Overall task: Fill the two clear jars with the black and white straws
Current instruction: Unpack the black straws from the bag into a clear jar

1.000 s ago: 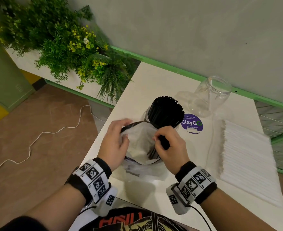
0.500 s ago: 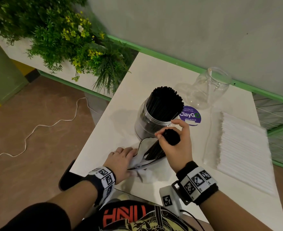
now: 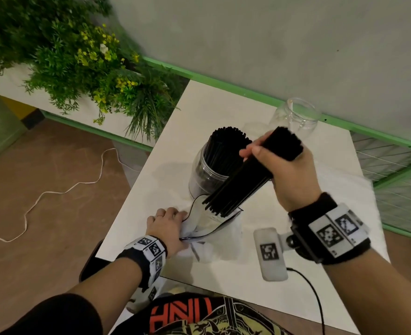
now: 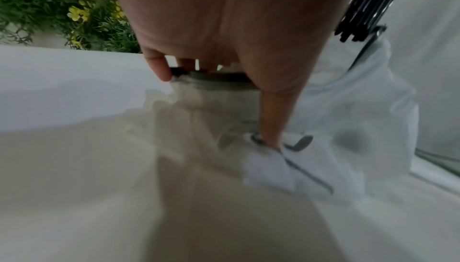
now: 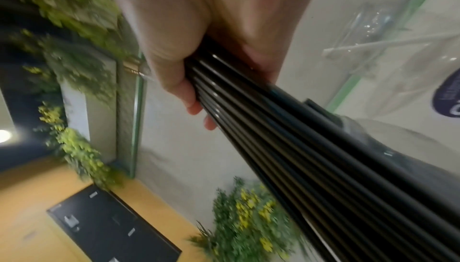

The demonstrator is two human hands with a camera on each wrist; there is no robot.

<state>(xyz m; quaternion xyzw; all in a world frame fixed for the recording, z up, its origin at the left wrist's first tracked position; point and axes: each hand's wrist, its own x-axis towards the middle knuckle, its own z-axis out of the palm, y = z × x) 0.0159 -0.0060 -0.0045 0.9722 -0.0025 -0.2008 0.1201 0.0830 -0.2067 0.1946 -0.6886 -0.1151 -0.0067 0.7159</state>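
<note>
Straws (image 3: 248,175) (black bundle) slant up-right, lower ends toward bag (image 3: 214,226), right hand (image 3: 289,175) grip wrapped around.

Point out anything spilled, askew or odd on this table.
Nothing is spilled. The empty jar holds one white straw. The right hand grips a tilted bundle of black straws beside the packed jar; the left hand holds down the crumpled bag.
</note>
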